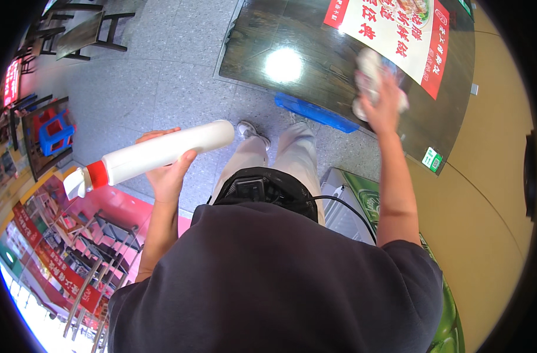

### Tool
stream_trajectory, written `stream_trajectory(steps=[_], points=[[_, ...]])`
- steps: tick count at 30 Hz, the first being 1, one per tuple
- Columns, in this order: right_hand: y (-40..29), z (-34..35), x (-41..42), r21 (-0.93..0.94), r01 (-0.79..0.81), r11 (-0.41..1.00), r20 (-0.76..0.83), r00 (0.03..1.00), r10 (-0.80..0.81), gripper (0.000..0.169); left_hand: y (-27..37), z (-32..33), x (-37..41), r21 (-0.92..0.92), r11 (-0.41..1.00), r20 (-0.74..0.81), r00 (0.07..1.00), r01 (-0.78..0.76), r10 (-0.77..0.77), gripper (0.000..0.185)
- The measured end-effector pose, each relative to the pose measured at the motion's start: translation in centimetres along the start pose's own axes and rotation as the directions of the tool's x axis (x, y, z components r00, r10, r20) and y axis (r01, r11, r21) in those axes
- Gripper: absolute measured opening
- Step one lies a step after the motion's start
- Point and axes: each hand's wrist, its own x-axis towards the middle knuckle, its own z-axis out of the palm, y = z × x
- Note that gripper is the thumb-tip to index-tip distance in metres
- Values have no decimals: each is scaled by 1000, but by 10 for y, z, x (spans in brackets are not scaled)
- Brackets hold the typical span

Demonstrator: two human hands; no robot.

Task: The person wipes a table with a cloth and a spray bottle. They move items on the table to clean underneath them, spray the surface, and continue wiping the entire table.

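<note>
A white spray bottle (167, 152) with a red collar lies across the palm of my left hand (167, 176), fingers and thumb wrapped about its body. Its white nozzle points to the left, and the bottle is held nearly level above the floor. On the dark wooden table (250, 57), my right hand (385, 106) grips a pale cloth (369, 77), blurred by motion. The cloth is next to a red and white printed sheet (392, 35) that shows a food picture and bears writing.
A blue plastic tray or shelf (314, 114) juts from under the table edge. A green and white sticker (432, 159) marks the table's corner. Beside me stands a green-sided cabinet (361, 189). A blue stool (56, 132) and a wooden bench (80, 35) are to the left.
</note>
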Motion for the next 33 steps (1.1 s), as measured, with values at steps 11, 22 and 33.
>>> stream_trajectory(steps=[11, 22, 33], points=[[-25, 41, -49, -107, -188, 976, -206, 965, 163, 76, -44, -63, -24, 142, 989, -42, 998, 48, -43, 63], [-277, 148, 107, 4, -74, 997, -47, 996, 74, 67, -59, -125, -36, 20, 998, -142, 988, 61, -57, 63], [-252, 91, 37, 155, 261, 953, 168, 943, -286, 59, -71, -138, -21, -116, 992, -116, 992, 42, -55, 62]])
